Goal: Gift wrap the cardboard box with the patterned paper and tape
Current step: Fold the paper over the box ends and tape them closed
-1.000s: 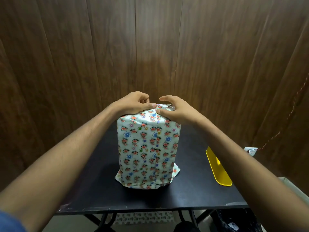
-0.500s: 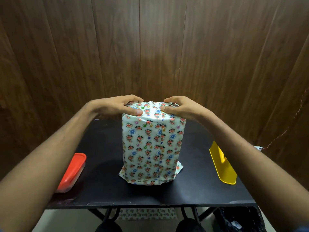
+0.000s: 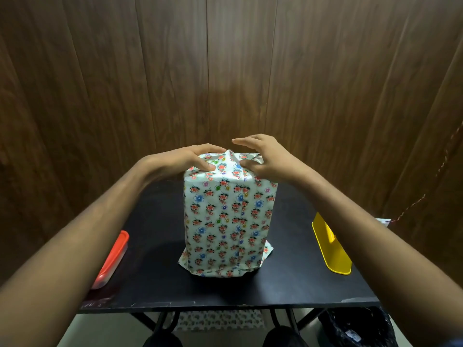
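While half a second ago both hands lay low over the top folds, now seen differently: right hand (image 3: 268,160) lifted a little, fingers (image 3: 244,141) spread and nearly straight above the paper, only the thumb touching the crease near the middle. Left hand (image 3: 185,160) flat on the left part of the top, fingers extended, thumb pressing the flap down. Between the two hands, a small peak of paper (image 3: 229,154) standing up, not yet flattened. Box (image 3: 229,216) upright at the middle of the black surface (image 3: 155,271), already covered with the flowered paper, some loose paper spread out at its foot. Probably the top end half folded, the next flap about to be brought over. No tape visible anywhere on top, so closing not yet done. Red container (image 3: 114,261) at left, yellow object (image 3: 330,249) at right, both well apart from the box.
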